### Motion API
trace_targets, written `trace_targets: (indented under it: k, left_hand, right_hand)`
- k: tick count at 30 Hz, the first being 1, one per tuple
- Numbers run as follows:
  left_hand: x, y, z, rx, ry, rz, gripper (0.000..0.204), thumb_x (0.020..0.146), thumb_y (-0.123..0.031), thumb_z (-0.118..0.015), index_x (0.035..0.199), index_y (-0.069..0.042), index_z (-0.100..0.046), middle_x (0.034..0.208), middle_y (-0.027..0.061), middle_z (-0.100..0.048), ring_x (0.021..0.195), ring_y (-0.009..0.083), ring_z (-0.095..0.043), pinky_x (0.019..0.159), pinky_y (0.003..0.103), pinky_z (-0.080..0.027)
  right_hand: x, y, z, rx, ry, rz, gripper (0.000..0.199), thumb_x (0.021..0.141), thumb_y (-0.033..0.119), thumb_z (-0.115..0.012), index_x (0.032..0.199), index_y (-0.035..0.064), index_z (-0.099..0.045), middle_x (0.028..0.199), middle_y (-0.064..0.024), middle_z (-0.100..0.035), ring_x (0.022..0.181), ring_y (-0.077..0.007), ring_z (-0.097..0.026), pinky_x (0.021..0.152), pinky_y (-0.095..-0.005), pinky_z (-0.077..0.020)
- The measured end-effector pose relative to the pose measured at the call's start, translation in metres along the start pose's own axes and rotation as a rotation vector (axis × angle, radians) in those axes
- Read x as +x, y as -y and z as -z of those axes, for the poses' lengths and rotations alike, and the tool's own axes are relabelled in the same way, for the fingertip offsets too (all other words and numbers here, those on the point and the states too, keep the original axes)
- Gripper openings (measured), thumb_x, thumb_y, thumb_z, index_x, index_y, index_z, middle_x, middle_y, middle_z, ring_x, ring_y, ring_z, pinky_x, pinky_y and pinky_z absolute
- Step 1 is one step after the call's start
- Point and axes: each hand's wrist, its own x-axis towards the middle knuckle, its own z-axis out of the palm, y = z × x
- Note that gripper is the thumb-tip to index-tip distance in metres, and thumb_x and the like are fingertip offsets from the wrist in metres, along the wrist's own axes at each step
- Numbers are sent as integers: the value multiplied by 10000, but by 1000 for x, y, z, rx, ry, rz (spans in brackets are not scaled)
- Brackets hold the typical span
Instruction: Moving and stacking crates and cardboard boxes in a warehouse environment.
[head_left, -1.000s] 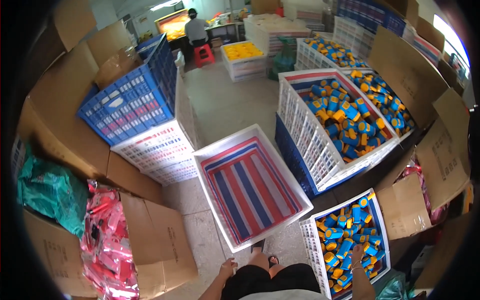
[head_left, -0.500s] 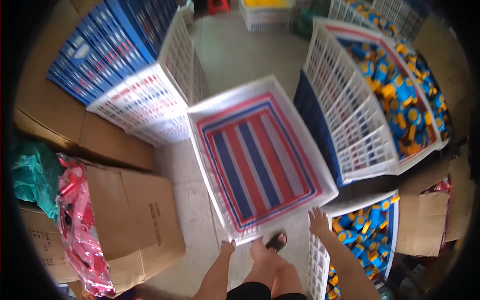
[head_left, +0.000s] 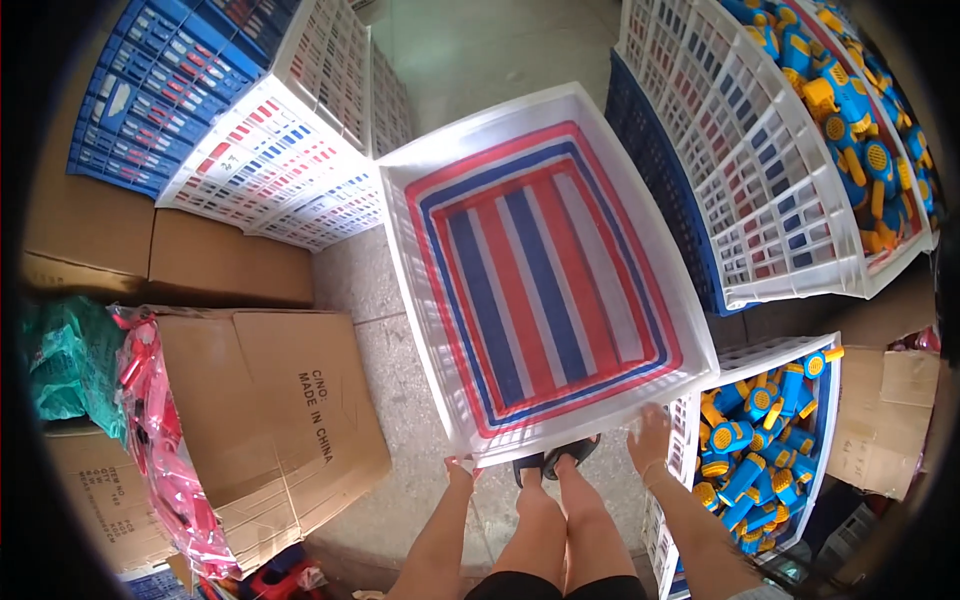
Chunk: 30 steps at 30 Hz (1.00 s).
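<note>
A large white plastic crate (head_left: 590, 425) stands in front of my legs, turned slightly. Inside it, a red, white and blue striped liner (head_left: 545, 270) shows down to the bottom, with nothing lying on it. At the near left corner, the fingers of my left hand (head_left: 461, 468) are closed on the crate's rim. My right hand (head_left: 651, 440) is near the opposite near corner, fingers stretched out; whether they touch the rim I cannot tell. Close to that hand is another white crate (head_left: 683, 440), holding blue and yellow toy-like plastic pieces (head_left: 755, 445).
Stacked white crates (head_left: 270, 150) and a blue crate (head_left: 150, 110) rise at the far left. On the right, a tall white crate (head_left: 740, 150) of similar pieces rests on a blue one (head_left: 650, 180). Cardboard boxes (head_left: 265, 410) and pink pieces in clear plastic (head_left: 165, 450) line the left.
My view has shifted, bringing the crates on both sides nearer. Both feet now show by the lined crate's near edge. My left hand keeps its corner; my right hand stays near the other.
</note>
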Motion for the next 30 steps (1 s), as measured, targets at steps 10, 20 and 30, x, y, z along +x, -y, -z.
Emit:
trace_targets:
  k: [10,20,30]
  left_hand:
    - [-13,-18,-101,253,-44,-148,279,793,-206,-384,985,-18,-462,928,107,-499,849,302,-512,691,452,-471]
    - [17,-132,-324,188,69,-486,334,793,-259,-465,1078,-92,-420,1024,55,-515,915,247,-506,731,415,-438]
    - [-151,-2,-478,1062,574,-219,337,788,-121,-523,1097,-50,-407,956,83,-505,814,164,-515,646,268,-432]
  right_hand:
    - [85,-48,-41,2241,142,-942,346,775,159,-501,1072,18,-393,1027,-165,-479,928,-286,-491,759,-407,-431]
    - [295,54,117,1204,-20,35,252,815,183,-483,996,9,-511,1033,-85,-523,951,-174,-493,811,-282,-405]
    - [80,13,379,1109,-390,-475,258,782,102,-505,1039,87,-517,993,-102,-562,888,-211,-554,755,-304,-438]
